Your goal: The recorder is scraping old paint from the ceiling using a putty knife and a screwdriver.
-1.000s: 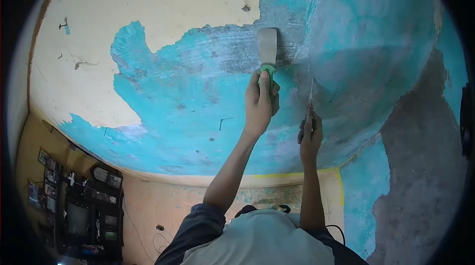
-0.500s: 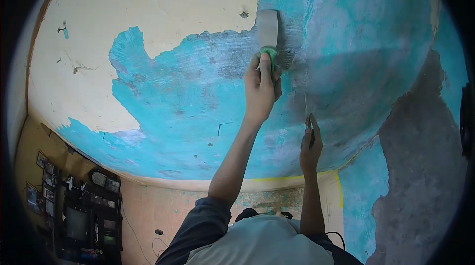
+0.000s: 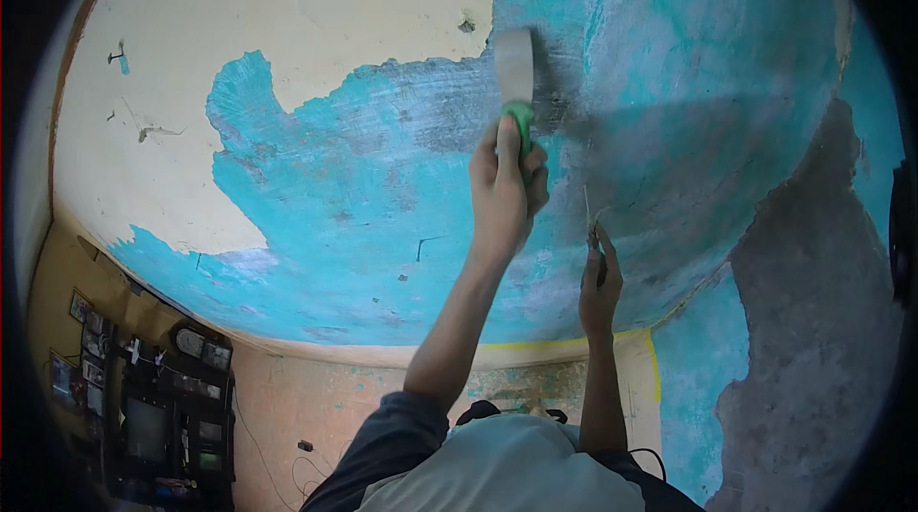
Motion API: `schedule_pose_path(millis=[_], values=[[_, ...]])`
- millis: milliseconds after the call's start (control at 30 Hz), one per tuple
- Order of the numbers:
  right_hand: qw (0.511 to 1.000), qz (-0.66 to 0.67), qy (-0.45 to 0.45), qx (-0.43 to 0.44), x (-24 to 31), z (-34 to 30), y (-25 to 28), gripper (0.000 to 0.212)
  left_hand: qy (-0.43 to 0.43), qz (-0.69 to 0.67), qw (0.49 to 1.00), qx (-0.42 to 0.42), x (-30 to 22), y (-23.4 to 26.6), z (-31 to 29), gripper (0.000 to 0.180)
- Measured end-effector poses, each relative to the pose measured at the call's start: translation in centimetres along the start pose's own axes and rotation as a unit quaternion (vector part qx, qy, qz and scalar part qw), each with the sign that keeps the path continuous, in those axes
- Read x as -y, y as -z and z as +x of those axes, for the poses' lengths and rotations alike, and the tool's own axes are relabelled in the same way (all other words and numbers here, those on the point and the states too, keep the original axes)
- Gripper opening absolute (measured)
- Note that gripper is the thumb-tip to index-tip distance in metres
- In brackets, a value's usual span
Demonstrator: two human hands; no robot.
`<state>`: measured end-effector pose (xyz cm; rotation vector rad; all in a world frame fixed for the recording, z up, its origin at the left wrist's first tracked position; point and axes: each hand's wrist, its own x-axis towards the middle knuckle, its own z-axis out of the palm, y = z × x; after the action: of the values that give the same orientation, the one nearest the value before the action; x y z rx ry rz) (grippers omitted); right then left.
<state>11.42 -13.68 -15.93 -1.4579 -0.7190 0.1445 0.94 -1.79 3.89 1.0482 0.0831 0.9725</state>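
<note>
My left hand [image 3: 505, 182] is wrapped round the green handle of a scraper [image 3: 514, 65], its thumb along the handle. The wide, flat metal blade points up the wall, close to the ragged edge of the cream paint. Whether the blade touches the surface, I cannot tell. Lower and to the right, my right hand [image 3: 601, 287] is raised near the wall with its fingers pinched together. A thin pale strand [image 3: 587, 206] sticks up from the fingertips; its kind is too fine to make out. Around both hands the wall [image 3: 382, 206] shows turquoise and grey patches.
Cream paint [image 3: 220, 5] covers the upper left wall, with a small hole [image 3: 467, 24] near the scraper. A nail [image 3: 421, 249] juts out below. Bare grey plaster [image 3: 813, 321] lies at right. A dark shelf unit [image 3: 153, 416] with a television stands at lower left.
My left hand and the scraper have moved slightly down the wall. My right hand has stayed nearly in place, while the thin strand at its fingertips looks slightly shifted.
</note>
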Motion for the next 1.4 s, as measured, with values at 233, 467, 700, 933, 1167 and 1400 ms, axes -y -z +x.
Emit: schedule_pose_path(millis=[233,467,700,933,1167,1400], values=[[0.997,0.000,0.074,-0.022,-1.0,0.0,0.1,0.040,-0.013,0.031,0.999,-0.004,-0.9,-0.8,0.4,0.035],[0.999,0.004,0.052,-0.011,-0.7,-0.1,-0.2,0.040,-0.001,0.028,0.999,-0.020,-0.7,-1.0,0.0,0.034],[0.994,0.002,0.105,-0.030,-1.6,0.1,-0.2,0.039,-0.009,0.060,0.998,-0.007,1.3,1.2,-0.5,0.034],[0.998,0.015,0.065,-0.011,-0.5,0.1,-0.1,0.039,-0.022,0.036,0.999,-0.004,-1.0,-0.5,0.8,0.035],[0.999,0.023,0.043,0.003,-0.4,0.1,0.0,0.039,-0.016,0.035,0.999,-0.009,-0.9,-0.2,0.5,0.036],[0.998,0.027,0.055,0.003,-1.1,0.4,0.0,0.040,-0.028,0.062,0.998,0.001,-1.5,-0.6,0.9,0.034]])
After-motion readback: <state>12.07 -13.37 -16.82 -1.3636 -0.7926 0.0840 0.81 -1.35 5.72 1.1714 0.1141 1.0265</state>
